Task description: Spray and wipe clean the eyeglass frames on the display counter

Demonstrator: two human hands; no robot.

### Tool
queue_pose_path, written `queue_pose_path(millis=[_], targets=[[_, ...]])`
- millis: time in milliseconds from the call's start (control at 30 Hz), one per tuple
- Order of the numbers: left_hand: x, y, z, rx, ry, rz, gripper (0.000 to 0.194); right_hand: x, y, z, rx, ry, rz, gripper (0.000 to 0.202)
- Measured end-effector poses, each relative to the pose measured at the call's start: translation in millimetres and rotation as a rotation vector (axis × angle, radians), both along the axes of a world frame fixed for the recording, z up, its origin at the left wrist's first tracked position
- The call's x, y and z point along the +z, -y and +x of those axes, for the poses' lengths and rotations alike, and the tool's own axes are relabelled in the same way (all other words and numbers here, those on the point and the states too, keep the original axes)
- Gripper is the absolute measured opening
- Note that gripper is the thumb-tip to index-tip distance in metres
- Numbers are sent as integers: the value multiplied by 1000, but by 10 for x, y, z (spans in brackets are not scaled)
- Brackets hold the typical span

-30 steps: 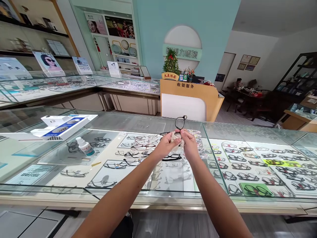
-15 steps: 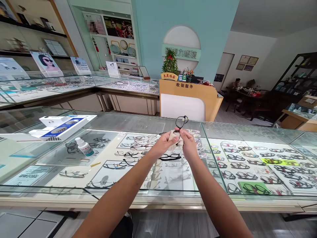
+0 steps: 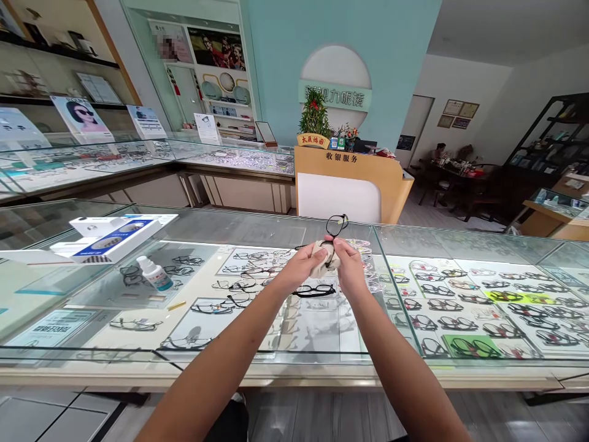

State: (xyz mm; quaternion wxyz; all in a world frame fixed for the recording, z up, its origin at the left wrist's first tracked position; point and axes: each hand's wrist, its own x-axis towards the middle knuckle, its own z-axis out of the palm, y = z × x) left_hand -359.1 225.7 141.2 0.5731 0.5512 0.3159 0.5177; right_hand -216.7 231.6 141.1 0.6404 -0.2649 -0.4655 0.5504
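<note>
Above the glass counter I hold a pair of black-framed eyeglasses (image 3: 337, 225), one lens standing up above my fingers. My left hand (image 3: 301, 265) is closed on a pale beige cloth (image 3: 319, 261), which wraps around the lower lens. That lens is mostly hidden by the cloth and my thumb. My right hand (image 3: 348, 258) pinches the frame near its middle, beside the cloth. Just below my hands, another black pair of glasses (image 3: 315, 290) appears at the counter. A white spray bottle (image 3: 154, 274) with a blue-green lower part stands on the glass to the left.
The glass display counter (image 3: 257, 230) spans the view, with many eyeglasses inside. An opened white and blue box (image 3: 110, 239) lies on its left part. Beyond stands a wooden cashier desk (image 3: 354, 175) with a plant (image 3: 315, 113). A person (image 3: 438, 151) sits far back right.
The cloth has shifted slightly around the lower lens with my left fingers. My right hand keeps its hold on the frame. The whole view has moved a little.
</note>
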Motion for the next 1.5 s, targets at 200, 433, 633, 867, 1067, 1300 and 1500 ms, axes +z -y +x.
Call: queue_pose_path(millis=[200, 433, 633, 867, 1067, 1300, 1500], targets=[[21, 60, 101, 94, 1, 24, 57, -10, 15, -22, 59, -19, -125, 41], [-40, -21, 132, 321, 100, -26, 62, -14, 38, -73, 66, 46, 14, 37], [-5, 54, 149, 144, 90, -44, 62, -17, 20, -15, 47, 17, -86, 40], [-12, 41, 145, 350, 11, 32, 64, -58, 12, -40, 54, 126, 36, 39], [-40, -60, -6, 402, -4, -27, 66, 47, -35, 120, 34, 18, 36, 32], [219, -141, -415, 715, 131, 38, 57, 63, -162, 325, 63, -41, 21, 36], [388, 13, -1051, 879, -34, 44, 35, 50, -183, 326, 147, -78, 2, 34]])
